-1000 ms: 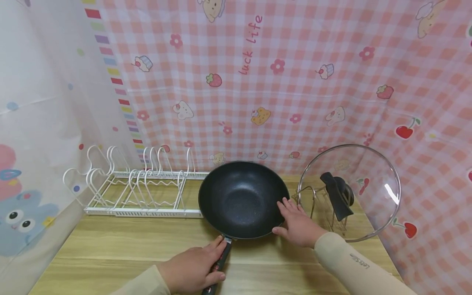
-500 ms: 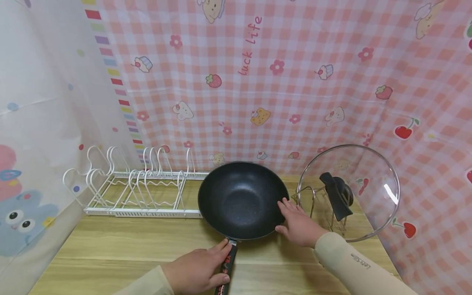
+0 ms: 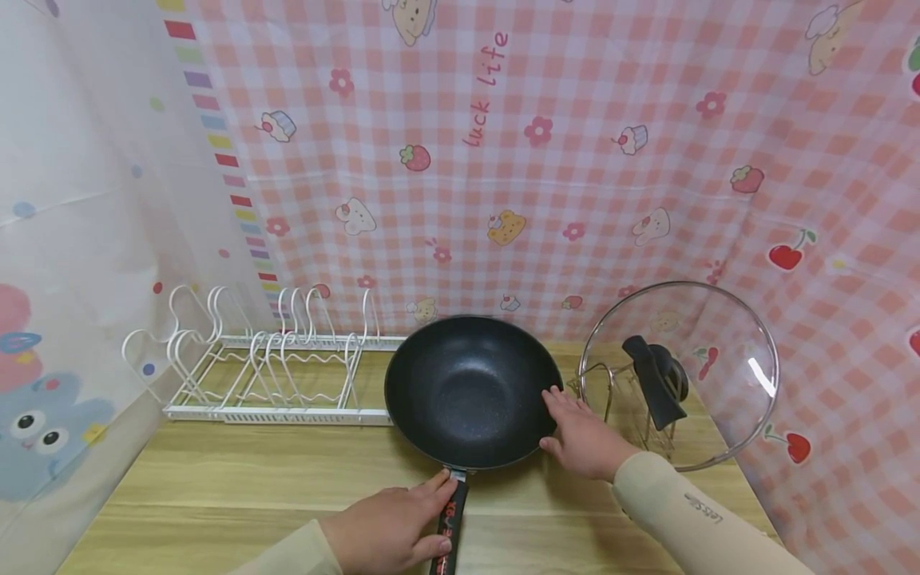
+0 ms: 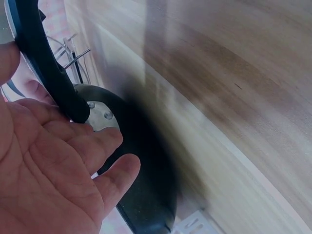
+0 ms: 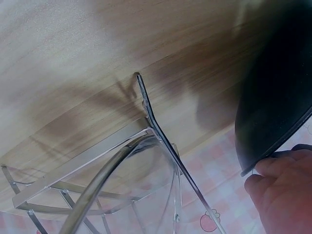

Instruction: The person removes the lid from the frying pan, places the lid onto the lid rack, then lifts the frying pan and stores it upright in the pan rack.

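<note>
Black wok (image 3: 470, 391) sits on bench (image 3: 237, 479) between white rack (image 3: 302, 416) and glass lid (image 3: 729, 351), left grip (image 3: 391, 523) loosely spread against handle (image 3: 451, 519), right grip (image 3: 584, 439) spread at rim (image 5: 278, 143): likely positioning, next calling for gentle withdrawal.

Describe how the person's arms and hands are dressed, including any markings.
The left sleeve and right sleeve are cream and close-fitting. Small dark lettering marks the right one. The left hand and right hand wear no gloves.

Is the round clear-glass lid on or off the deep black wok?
Off: the lid stands at the metal wire rack, apart from the wok, whose inside shows uncovered.
</note>
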`<control>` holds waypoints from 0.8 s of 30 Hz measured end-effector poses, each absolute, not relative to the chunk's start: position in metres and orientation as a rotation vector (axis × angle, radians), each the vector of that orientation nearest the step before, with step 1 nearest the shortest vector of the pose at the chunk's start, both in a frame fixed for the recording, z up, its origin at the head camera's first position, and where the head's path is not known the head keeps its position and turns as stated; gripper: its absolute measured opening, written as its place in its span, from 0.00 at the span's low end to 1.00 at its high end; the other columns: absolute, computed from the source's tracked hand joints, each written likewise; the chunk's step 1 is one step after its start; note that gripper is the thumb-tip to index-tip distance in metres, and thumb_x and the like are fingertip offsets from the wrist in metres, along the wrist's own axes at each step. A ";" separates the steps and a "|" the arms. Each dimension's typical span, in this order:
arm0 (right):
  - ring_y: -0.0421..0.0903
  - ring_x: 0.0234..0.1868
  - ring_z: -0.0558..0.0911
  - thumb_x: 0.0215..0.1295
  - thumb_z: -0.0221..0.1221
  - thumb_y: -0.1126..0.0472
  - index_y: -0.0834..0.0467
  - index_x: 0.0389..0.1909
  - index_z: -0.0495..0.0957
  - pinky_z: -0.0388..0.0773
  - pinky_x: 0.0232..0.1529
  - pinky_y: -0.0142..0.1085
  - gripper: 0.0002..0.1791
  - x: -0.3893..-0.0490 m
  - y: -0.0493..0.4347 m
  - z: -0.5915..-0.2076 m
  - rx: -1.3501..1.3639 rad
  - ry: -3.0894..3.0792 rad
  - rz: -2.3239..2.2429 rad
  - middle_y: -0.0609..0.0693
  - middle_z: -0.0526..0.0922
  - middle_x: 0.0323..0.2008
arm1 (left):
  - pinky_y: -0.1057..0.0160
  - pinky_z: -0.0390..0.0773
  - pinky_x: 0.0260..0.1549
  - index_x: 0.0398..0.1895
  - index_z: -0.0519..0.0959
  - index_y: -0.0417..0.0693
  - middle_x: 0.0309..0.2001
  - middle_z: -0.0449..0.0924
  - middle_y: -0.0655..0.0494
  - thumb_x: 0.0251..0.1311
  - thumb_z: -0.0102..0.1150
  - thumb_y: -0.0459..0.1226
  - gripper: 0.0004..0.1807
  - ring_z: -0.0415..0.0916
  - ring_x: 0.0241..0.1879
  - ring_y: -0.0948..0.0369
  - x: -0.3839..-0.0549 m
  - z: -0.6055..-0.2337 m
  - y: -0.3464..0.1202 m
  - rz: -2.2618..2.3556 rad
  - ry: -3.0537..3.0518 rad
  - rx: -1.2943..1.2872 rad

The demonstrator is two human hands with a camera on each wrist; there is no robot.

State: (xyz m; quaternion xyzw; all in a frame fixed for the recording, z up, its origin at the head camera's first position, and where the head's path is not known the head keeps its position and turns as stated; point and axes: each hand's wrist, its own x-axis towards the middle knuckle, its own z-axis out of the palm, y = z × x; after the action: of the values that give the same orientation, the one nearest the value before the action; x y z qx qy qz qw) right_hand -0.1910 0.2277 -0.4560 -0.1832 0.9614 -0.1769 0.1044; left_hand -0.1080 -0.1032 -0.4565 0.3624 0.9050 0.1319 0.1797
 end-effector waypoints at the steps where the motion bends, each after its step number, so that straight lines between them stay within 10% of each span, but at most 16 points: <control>1: 0.67 0.83 0.55 0.75 0.62 0.56 0.69 0.80 0.55 0.50 0.82 0.64 0.41 -0.191 0.228 -0.456 -0.542 2.836 -0.524 0.69 0.55 0.81 | 0.51 0.77 0.69 0.82 0.59 0.46 0.81 0.59 0.42 0.75 0.51 0.62 0.43 0.69 0.75 0.52 -0.108 -0.456 -0.103 0.372 2.560 1.024; 24: 0.68 0.83 0.55 0.75 0.63 0.52 0.72 0.78 0.59 0.52 0.81 0.65 0.42 -0.179 0.222 -0.460 -0.485 2.917 -0.491 0.71 0.56 0.80 | 0.52 0.78 0.68 0.82 0.60 0.46 0.81 0.61 0.43 0.76 0.51 0.60 0.41 0.71 0.74 0.53 -0.111 -0.460 -0.101 0.449 2.548 1.005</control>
State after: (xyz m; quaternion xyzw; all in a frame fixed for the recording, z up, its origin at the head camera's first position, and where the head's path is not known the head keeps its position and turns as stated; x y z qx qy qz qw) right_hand -0.1792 0.2216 -0.4599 -0.1614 0.9706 -0.1634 0.0719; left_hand -0.1106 -0.1007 -0.4599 0.3559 0.9027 0.1590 0.1819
